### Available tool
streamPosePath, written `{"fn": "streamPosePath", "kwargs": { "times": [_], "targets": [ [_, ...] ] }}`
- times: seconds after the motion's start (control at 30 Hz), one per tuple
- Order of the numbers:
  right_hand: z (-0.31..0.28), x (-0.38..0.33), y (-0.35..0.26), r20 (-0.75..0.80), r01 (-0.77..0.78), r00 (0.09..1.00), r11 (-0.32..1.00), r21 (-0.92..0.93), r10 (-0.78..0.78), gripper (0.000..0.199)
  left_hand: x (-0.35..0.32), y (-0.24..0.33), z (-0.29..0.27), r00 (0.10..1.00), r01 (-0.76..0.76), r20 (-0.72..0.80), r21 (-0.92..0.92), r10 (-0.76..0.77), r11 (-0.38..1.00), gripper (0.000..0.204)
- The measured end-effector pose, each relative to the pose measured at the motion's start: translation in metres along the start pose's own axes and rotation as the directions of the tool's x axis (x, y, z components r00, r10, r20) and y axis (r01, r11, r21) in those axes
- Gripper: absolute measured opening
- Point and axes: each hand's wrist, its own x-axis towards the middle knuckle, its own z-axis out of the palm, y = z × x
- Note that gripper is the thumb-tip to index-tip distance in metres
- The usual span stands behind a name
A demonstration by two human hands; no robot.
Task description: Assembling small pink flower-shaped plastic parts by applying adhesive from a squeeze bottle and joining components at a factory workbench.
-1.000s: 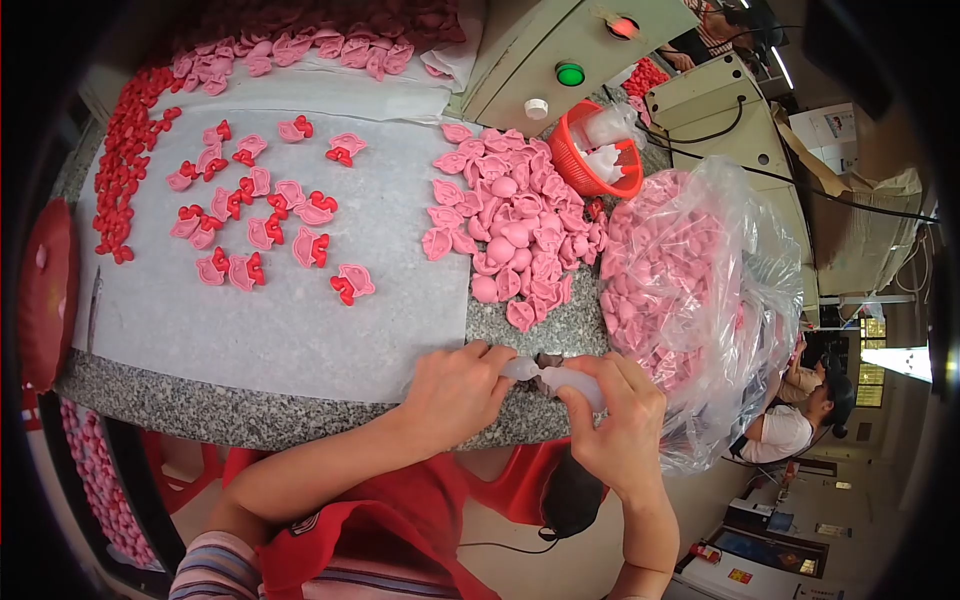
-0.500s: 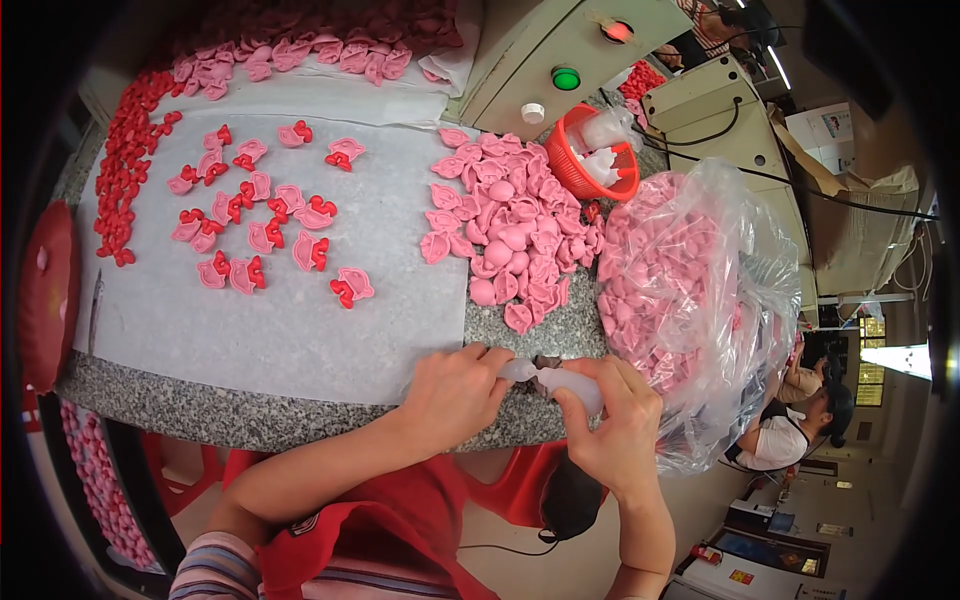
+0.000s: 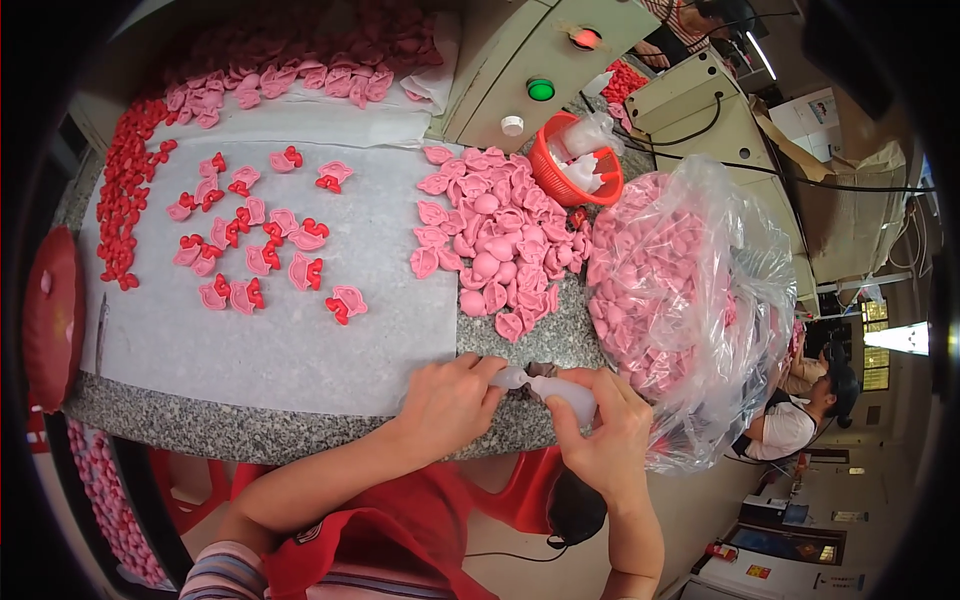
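Over the bench's front edge my right hand grips a small translucent white squeeze bottle, its narrow end pointing left. Fingers closed, my left hand pinches a small translucent cap-like piece at that end. Whether the two pieces touch cannot be made out. A small dark object lies just behind the bottle. Beyond my hands is a heap of pink moulded pieces. Several pink pieces with red bows lie spread on the white sheet.
Small red bow pieces line the sheet's left side, beside a red dish. At right sit a clear bag of pink pieces and a red basket holding white bottles. A control box stands behind; a person is far right.
The view has shifted slightly, so the bench appears a little lower and further left. Both hands keep their hold on the bottle and the small piece.
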Motion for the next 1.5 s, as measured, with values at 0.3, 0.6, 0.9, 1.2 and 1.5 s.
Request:
{"fn": "streamPosePath", "kwargs": {
  "times": [0.3,0.6,0.9,1.2,1.5],
  "targets": [
    [0.017,-0.040,0.039,0.006,-0.359,0.883,0.668,0.651,0.469,0.027,-0.009,0.008,-0.034,1.000,0.028,-0.011,0.070,-0.027,0.997,0.034],
    [0.059,-0.048,0.076,0.267,-0.066,0.889,-0.472,0.879,0.373,0.042,0.017,0.026,-0.060,0.945,0.281,0.115,-0.767,-0.307,0.577,0.018],
    [0.050,-0.040,0.056,0.170,-0.019,0.967,-0.611,0.791,0.190,0.037,0.074,0.062,-0.061,0.929,0.371,0.338,-0.866,-0.153,0.335,0.022],
    [0.027,-0.044,0.045,0.042,-0.222,0.898,0.369,0.903,0.438,0.027,0.039,0.038,-0.059,0.985,0.153,0.069,-0.780,-0.159,0.607,0.023],
    [0.006,-0.033,0.010,-0.107,-0.259,0.943,0.897,0.359,0.315,0.018,-0.021,0.003,-0.030,0.984,0.153,-0.013,-0.431,-0.176,0.889,0.034]
  ]
}}
